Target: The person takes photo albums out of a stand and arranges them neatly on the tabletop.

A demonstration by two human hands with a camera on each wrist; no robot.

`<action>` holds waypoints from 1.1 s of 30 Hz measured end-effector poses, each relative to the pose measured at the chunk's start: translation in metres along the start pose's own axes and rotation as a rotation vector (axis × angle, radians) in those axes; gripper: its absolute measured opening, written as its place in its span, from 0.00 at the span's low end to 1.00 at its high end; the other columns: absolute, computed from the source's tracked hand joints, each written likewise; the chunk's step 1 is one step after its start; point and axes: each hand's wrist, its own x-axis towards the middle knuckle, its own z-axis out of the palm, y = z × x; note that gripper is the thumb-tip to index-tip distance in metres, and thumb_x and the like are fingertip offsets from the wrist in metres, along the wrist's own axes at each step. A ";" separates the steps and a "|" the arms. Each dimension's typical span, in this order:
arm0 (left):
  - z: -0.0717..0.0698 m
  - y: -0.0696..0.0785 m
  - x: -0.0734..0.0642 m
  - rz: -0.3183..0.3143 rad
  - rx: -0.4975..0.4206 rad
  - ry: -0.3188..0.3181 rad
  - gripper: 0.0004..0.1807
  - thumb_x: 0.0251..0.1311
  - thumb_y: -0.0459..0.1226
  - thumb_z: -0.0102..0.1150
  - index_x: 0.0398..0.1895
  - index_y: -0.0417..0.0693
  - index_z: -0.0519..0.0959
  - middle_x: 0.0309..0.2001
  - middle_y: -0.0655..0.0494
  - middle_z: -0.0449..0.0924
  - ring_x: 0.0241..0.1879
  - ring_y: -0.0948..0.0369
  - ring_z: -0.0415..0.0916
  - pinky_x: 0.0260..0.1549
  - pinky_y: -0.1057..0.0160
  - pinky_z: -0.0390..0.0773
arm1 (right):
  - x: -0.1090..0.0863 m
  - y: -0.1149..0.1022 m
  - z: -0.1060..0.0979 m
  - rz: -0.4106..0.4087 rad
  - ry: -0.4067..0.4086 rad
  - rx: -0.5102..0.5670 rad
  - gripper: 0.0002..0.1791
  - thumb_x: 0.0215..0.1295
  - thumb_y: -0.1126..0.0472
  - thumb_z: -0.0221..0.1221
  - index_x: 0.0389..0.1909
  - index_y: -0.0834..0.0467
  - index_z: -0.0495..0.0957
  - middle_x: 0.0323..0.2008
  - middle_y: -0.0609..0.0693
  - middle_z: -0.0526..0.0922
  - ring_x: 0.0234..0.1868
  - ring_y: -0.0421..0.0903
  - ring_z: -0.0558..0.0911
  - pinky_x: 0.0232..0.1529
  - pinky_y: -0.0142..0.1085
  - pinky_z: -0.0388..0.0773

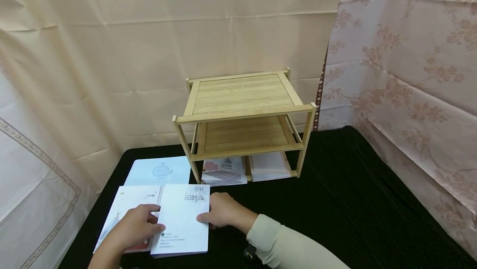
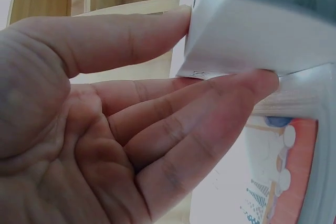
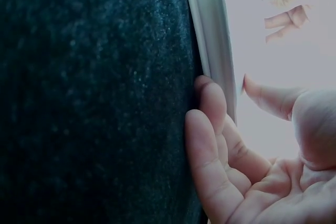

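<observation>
A white book (image 1: 182,219) with dark lettering on its cover lies at the front left, its right part over the black cloth. My right hand (image 1: 225,212) grips its right edge, thumb on the cover and fingers curled at the page edges (image 3: 214,30). At the book's left edge, my left hand (image 1: 134,227) pinches it; in the left wrist view the thumb and fingertips touch the white book (image 2: 257,38) from two sides. Beside it, partly under my left hand, lies another white book (image 1: 130,196) with a coloured picture. Behind these is a pale blue book (image 1: 158,171) with a whale drawing.
A two-tier wooden shelf (image 1: 242,113) stands at the back middle of the black cloth (image 1: 335,202). Beneath its lower tier lie an illustrated book (image 1: 223,170) and a plain white one (image 1: 270,165). Beige curtains (image 1: 167,32) hang behind, a floral one (image 1: 410,74) at the right.
</observation>
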 end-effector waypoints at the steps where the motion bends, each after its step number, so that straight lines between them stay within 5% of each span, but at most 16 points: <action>1: 0.000 0.000 0.000 0.002 0.003 0.002 0.37 0.53 0.41 0.78 0.64 0.31 0.76 0.41 0.48 0.88 0.38 0.57 0.82 0.33 0.58 0.84 | 0.000 0.001 -0.001 -0.007 -0.004 0.007 0.09 0.64 0.53 0.71 0.30 0.51 0.83 0.18 0.49 0.83 0.18 0.45 0.82 0.17 0.34 0.77; 17: 0.005 0.009 0.000 0.028 0.051 0.050 0.32 0.57 0.42 0.76 0.62 0.35 0.79 0.41 0.51 0.88 0.41 0.57 0.83 0.43 0.48 0.85 | -0.009 0.009 -0.011 -0.043 0.011 0.014 0.09 0.63 0.52 0.72 0.31 0.49 0.83 0.16 0.49 0.81 0.15 0.44 0.79 0.14 0.32 0.71; 25: 0.004 0.034 -0.003 0.044 0.157 0.170 0.32 0.55 0.43 0.77 0.60 0.34 0.80 0.48 0.42 0.87 0.44 0.50 0.86 0.44 0.42 0.85 | -0.010 0.012 -0.012 -0.026 0.034 -0.016 0.15 0.64 0.49 0.71 0.22 0.50 0.82 0.14 0.48 0.82 0.15 0.43 0.80 0.15 0.32 0.71; 33: 0.004 0.068 -0.006 0.129 0.135 0.277 0.32 0.58 0.46 0.74 0.61 0.36 0.80 0.56 0.37 0.84 0.49 0.45 0.85 0.45 0.40 0.84 | -0.013 0.023 -0.022 0.017 0.033 0.059 0.14 0.64 0.48 0.70 0.31 0.53 0.80 0.20 0.48 0.85 0.21 0.44 0.85 0.22 0.36 0.81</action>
